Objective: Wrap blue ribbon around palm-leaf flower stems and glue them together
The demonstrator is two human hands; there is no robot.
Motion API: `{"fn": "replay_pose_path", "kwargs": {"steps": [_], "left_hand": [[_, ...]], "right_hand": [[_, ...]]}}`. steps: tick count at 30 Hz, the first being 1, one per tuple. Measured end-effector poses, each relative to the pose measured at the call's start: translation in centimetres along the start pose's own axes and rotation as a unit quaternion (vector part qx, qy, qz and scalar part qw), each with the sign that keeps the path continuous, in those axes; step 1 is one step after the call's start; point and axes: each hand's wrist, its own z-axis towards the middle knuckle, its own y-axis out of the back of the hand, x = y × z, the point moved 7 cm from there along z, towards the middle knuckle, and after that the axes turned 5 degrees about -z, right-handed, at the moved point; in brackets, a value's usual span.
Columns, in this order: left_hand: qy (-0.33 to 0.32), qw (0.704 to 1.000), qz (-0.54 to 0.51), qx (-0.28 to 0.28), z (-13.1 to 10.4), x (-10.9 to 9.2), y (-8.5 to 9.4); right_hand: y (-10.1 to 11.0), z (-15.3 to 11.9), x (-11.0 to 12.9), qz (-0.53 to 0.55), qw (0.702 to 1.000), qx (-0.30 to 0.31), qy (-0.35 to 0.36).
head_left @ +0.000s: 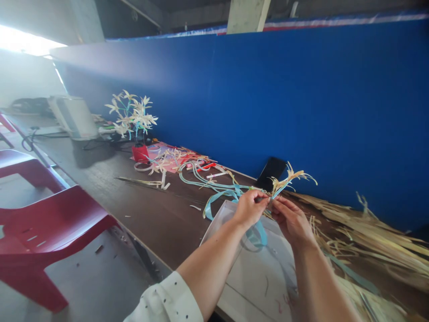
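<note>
Both my hands meet above a white box lid (258,281), pinching the blue-wrapped stem of a straw-coloured handmade flower (291,176). My left hand (250,208) has thumb and forefinger closed at the stem's lower end. Just beside it, my right hand (291,218) grips the same stem a little higher, fingers closed. The petals point up and to the right. A light blue ribbon (256,235) loops below my hands over the lid. Behind the flower, a black phone (271,173) leans against the blue panel.
Dried leaf strips (372,223) spread along the right. A finished bunch of pale flowers (134,116) stands in a red pot (140,153), with scraps and blue tubing (191,181) nearby. A white kettle-like container (75,117) stands farther left. Red chairs (67,219) line the table's left edge.
</note>
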Motion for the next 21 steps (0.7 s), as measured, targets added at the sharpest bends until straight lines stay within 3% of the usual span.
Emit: {"fn": "replay_pose_path", "kwargs": {"steps": [11,21], "left_hand": [[-0.010,0.999,0.036,0.010,-0.3,-0.8,0.0],[0.108,0.990,-0.065,0.061,-0.2,0.8,-0.5]], "right_hand": [[0.0,0.3,0.0,-0.005,1.000,-0.027,-0.002],[0.8,0.6,-0.5,0.040,0.999,-0.019,-0.018]]}}
